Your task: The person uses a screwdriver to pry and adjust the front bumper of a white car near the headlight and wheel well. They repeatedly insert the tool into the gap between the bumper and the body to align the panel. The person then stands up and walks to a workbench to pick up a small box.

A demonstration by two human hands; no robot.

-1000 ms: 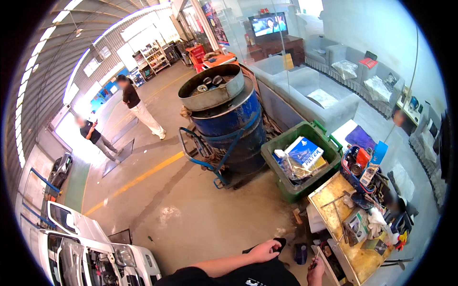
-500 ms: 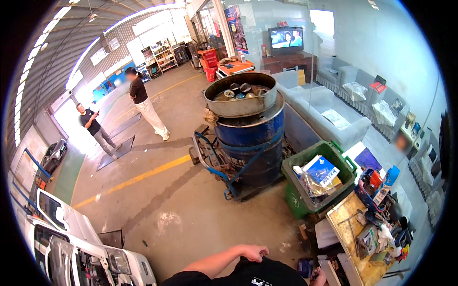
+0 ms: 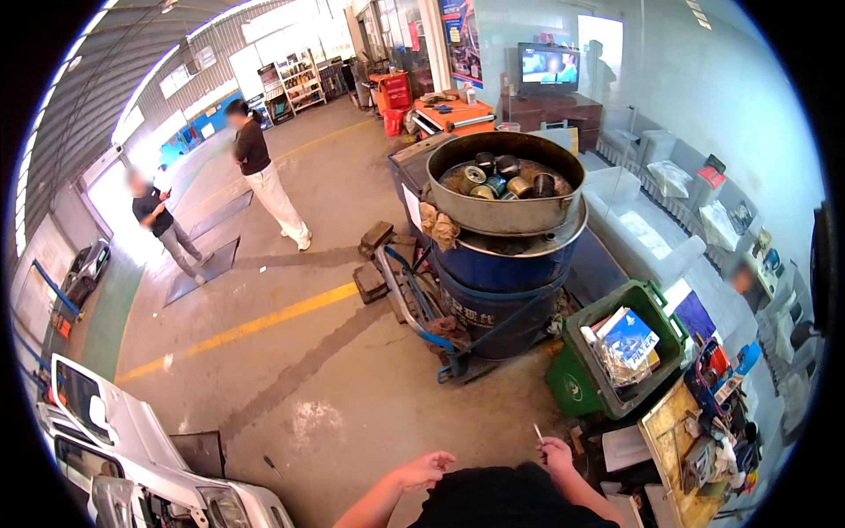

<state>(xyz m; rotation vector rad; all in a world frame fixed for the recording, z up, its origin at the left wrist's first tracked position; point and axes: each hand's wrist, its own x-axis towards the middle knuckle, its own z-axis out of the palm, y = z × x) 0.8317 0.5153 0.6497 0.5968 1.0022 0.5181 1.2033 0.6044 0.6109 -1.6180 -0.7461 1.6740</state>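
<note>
In front of my body, my right hand [image 3: 554, 459] is closed around a thin white stick [image 3: 538, 432] that points upward; its exact kind is too small to make out. My left hand [image 3: 426, 470] is held to the left with its fingers loosely apart, and nothing shows in it. Nearest to my right hand stands a green wheelie bin [image 3: 569, 380] with a blue and white box [image 3: 632, 338] and clear plastic wrapping inside. Farther ahead, a blue drum [image 3: 502, 304] carries a round metal pan [image 3: 502, 211] containing several used oil filters [image 3: 497, 184].
A cluttered wooden workbench [image 3: 664, 429] stands on the right. A blue-framed trolley [image 3: 431, 333] is at the drum's base. A white vehicle [image 3: 132, 440] with its engine bay exposed is at the lower left. Two people [image 3: 257, 163] [image 3: 158, 216] stand farther off. Glass separates the sofa area.
My right hand has risen leftward from beside the bench, bringing the white stick into clear view. My left hand has left my shirt front, moving left. The view has shifted.
</note>
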